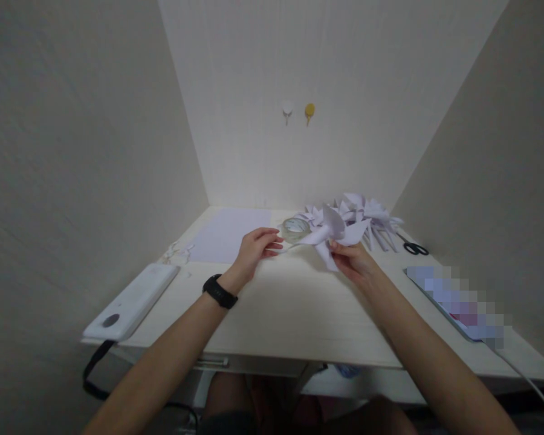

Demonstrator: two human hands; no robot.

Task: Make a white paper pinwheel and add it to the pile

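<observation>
My right hand [351, 260] pinches a white folded paper pinwheel [330, 234] above the light wooden desk [276, 308]. My left hand [256, 248], with a black band on its wrist, has its fingers curled round a thin white strip that runs toward the pinwheel. Just behind the fingertips lies a clear tape roll [295, 228]. A pile of more white paper pinwheels [367, 216] lies at the back right.
A stack of white paper sheets [231, 238] lies at the back left, with small paper scraps [178, 252] beside it. A white power bank [133, 299] sits at the left edge. Black scissors [414, 246] and a phone with a cable [457, 302] are on the right.
</observation>
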